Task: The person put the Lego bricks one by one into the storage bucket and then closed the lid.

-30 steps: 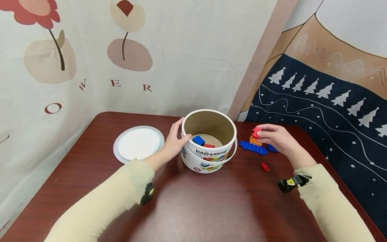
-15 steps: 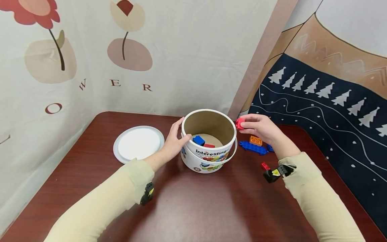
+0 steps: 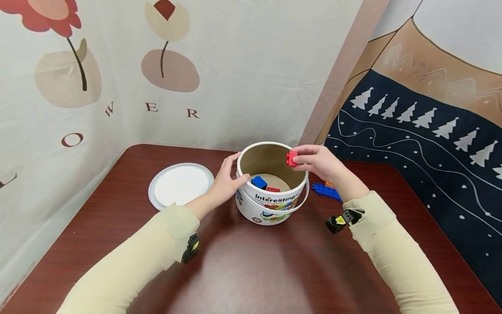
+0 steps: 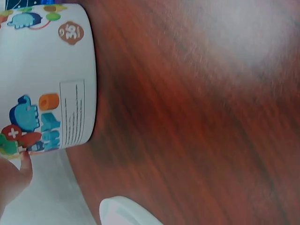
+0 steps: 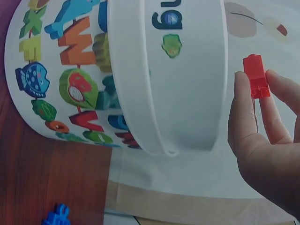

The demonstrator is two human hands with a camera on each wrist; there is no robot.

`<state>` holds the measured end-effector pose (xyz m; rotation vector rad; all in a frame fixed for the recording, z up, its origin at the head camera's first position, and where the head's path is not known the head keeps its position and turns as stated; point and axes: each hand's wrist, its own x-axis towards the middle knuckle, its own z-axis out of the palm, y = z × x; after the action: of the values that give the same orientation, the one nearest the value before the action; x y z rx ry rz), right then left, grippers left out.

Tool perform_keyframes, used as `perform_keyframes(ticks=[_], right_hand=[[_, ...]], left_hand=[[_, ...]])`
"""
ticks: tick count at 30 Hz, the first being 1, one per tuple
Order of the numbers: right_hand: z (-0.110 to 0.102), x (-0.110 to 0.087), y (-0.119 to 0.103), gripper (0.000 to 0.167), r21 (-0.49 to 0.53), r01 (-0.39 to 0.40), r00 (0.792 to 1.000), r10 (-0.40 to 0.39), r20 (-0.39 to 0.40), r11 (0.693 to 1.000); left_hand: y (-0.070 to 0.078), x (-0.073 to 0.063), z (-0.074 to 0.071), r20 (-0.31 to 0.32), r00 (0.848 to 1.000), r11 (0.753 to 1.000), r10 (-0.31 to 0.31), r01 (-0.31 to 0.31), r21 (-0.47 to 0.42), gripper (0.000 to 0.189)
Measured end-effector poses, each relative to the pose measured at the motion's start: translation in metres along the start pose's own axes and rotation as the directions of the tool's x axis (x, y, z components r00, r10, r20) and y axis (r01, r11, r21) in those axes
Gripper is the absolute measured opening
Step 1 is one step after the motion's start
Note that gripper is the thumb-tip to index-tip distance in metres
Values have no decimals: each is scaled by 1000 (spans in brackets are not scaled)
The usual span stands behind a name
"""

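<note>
plainly bright red, the studded block [image 5: 255,75] between fingers [image 5: 242,93]

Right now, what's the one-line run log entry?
right hand: pinches red block above bucket; left hand: rests on bucket side; inside bucket: blue block, second red block; white lid: on table

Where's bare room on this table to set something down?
Widest is the table between the sleeves, in front of the bucket. A smaller patch lies left of the white lid. Right of the bucket is crowded: a blue piece and an orange brick, near the right hand.
</note>
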<state>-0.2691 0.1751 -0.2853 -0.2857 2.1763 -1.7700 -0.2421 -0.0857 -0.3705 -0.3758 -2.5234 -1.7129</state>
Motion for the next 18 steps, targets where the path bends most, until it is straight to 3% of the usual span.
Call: perform_keyframes(ticks=[3,9,13,18], right_hand=[[3,2,2,23,11,1,1000,-1,6,1000],[6,3,2,32,4,-14,1000,14,12,1000],[5,2,1,17,6,-5,1000,5,11,1000],[-4,-3,1,13,13,24,1000,-24,1,1000]], left_hand=[[1,1,-2,10,1000,999,-3,3,39,69],[0,2,-2,20,1000,999,-12,11,42,69],[0,2,-2,20,1000,999,-13,13,33,69],[1,1,-2,16,1000,1000,-6,6,17,69]])
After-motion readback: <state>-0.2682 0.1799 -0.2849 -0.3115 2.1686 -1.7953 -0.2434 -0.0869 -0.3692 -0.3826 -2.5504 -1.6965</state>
